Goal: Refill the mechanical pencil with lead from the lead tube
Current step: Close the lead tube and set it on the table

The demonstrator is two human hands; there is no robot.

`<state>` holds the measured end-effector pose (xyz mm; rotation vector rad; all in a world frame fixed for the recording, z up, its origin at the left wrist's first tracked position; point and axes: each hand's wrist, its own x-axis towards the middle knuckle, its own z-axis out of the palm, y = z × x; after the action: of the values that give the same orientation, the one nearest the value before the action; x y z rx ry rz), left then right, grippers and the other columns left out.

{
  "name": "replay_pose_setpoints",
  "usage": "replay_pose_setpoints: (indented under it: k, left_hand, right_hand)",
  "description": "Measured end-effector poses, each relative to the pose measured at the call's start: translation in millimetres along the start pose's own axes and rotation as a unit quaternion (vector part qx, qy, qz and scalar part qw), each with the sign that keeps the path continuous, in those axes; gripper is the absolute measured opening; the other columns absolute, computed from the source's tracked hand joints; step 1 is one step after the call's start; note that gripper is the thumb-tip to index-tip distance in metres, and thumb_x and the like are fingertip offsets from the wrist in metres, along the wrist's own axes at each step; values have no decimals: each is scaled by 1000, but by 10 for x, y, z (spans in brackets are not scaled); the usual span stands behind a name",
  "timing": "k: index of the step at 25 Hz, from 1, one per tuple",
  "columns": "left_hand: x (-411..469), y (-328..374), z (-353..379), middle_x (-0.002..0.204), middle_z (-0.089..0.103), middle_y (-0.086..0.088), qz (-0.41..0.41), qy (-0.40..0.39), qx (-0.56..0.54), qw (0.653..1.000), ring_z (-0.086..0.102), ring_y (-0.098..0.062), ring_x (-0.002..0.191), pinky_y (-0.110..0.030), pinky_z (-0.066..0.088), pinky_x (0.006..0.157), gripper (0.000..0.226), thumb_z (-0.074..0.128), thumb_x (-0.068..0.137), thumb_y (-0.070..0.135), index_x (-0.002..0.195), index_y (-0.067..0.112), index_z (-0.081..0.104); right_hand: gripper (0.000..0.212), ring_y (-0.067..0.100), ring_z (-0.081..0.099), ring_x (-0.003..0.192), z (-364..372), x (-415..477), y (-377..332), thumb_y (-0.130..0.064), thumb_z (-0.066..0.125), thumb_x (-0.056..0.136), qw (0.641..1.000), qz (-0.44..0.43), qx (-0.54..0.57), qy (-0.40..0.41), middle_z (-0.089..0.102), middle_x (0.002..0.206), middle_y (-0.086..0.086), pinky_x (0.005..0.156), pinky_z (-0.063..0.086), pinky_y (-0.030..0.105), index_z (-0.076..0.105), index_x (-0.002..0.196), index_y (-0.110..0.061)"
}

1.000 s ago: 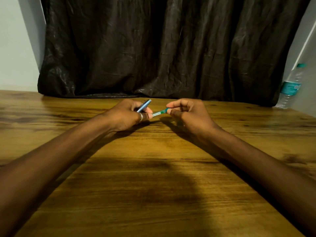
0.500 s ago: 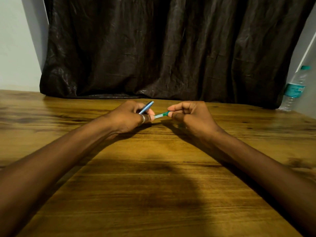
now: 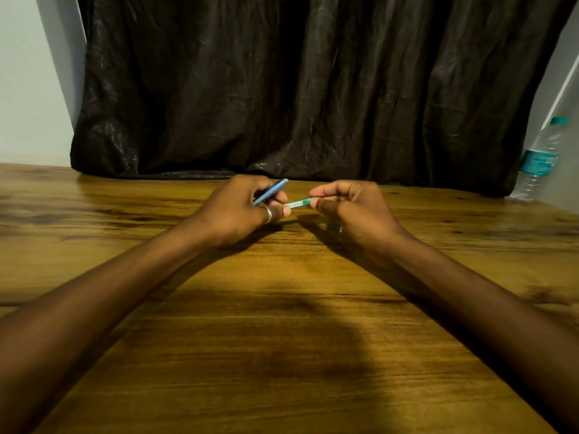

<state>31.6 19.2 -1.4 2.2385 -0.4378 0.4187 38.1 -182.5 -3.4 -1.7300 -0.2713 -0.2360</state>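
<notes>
Hands nearly meet: the left hand (image 3: 238, 211) grips a blue mechanical pencil (image 3: 271, 191) and pinches one end of the thin green lead tube (image 3: 299, 202), the right hand (image 3: 347, 208) the other. Both are near the far edge of the grained wooden surface (image 3: 282, 339).

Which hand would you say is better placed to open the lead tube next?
Probably the right hand: it pinches the lead tube by its green end, while the left hand also holds the pencil.
</notes>
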Motion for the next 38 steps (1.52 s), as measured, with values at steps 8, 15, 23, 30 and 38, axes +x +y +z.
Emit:
replay_pose_setpoints:
  k: [8,15,23,30,38]
  left_hand:
    - [-53,30,72,77,69,8,69,52,141,986,66,-6,68,-18,46,51,7,74,88,37,92,31,75]
    - [0,-127,100,86,76,10,-43,-47,103,993,66,-1,77,-24,49,59,9,81,83,31,91,27,80]
    - [63,-149,90,99,77,6,-89,-83,89,989,69,-13,93,-39,58,86,18,82,81,32,98,27,79]
    - [49,-72,114,91,73,10,-74,-18,24,997,65,-7,86,-29,49,67,27,67,89,54,98,30,77]
    - [61,-67,121,98,68,18,-47,-53,59,996,59,1,87,-24,42,67,38,64,91,54,119,29,71]
  right_hand:
    - [9,13,74,77,-26,54,67,-5,69,92,1000,11,-5,-2,76,89,11,76,61,33,75,98,-9]
    - [7,16,71,77,-160,244,190,-23,70,87,987,-36,-114,104,70,71,-8,78,61,50,74,83,-28]
    - [10,8,71,78,-229,309,280,-19,70,84,980,-52,-164,104,70,70,-14,78,63,44,74,82,-28]
    - [22,7,71,78,-332,312,319,-10,68,84,956,-50,-286,35,72,74,-11,72,60,36,71,70,-27]
    - [20,10,67,99,-460,217,128,-15,73,83,903,-35,-423,-69,71,86,-14,96,53,40,71,80,-34]
